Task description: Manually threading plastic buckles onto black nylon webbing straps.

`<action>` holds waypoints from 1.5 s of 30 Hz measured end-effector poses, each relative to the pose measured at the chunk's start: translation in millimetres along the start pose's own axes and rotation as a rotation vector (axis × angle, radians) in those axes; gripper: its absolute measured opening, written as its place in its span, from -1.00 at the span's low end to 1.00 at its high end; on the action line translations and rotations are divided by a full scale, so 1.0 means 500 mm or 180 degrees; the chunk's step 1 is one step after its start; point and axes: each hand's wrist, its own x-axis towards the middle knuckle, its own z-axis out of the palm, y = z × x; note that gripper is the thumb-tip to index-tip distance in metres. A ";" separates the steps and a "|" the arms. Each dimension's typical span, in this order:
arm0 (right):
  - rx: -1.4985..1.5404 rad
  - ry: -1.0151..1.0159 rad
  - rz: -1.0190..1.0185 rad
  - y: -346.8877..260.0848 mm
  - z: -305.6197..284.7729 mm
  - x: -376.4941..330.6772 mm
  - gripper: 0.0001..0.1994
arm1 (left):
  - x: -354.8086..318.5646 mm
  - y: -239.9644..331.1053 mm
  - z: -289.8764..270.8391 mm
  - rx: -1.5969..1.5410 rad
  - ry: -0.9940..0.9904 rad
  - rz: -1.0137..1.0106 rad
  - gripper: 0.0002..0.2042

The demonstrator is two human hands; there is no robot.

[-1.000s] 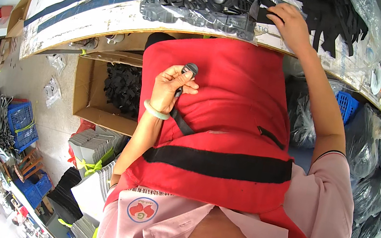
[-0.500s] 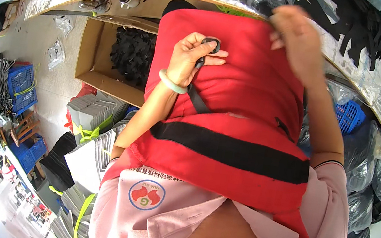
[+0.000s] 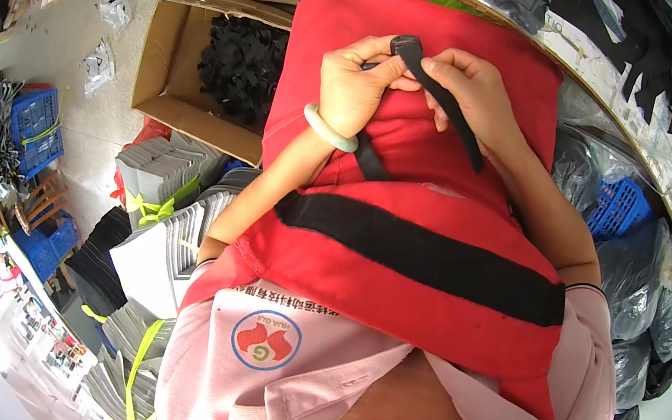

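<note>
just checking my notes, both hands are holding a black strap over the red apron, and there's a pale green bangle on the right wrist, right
Not quite. The head view shows the pale green bangle on the left wrist, not the right. The rest stands: the left hand and right hand both hold the black strap over the red apron.

Matt black strap, red cloth
Strap (image 3: 445,104) looks rubbery, matt; apron (image 3: 406,212) woven cloth; cardboard box (image 3: 164,86) at ten o'clock, rough.
</note>
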 end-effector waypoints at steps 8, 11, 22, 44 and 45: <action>0.0568 0.0179 -0.0553 0.001 0.020 0.005 -0.76 | 0.003 -0.005 -0.011 0.2020 -0.0018 0.1591 -0.86; 0.0219 0.0144 -0.0582 0.005 0.017 0.003 -0.70 | 0.003 0.000 -0.012 0.2422 0.0063 0.2013 -0.84; -0.0249 0.0121 -0.1109 0.036 0.001 0.030 -0.86 | 0.012 -0.016 -0.037 -0.1273 -0.0360 -0.0973 -0.77; -0.0457 -0.0002 -0.0510 -0.008 0.010 -0.004 -0.77 | -0.014 0.010 -0.006 0.0089 -0.0098 0.0841 -0.82; -0.0381 0.0021 -0.0558 -0.009 0.010 -0.005 -0.76 | -0.019 0.006 -0.002 0.0044 -0.0115 0.0909 -0.83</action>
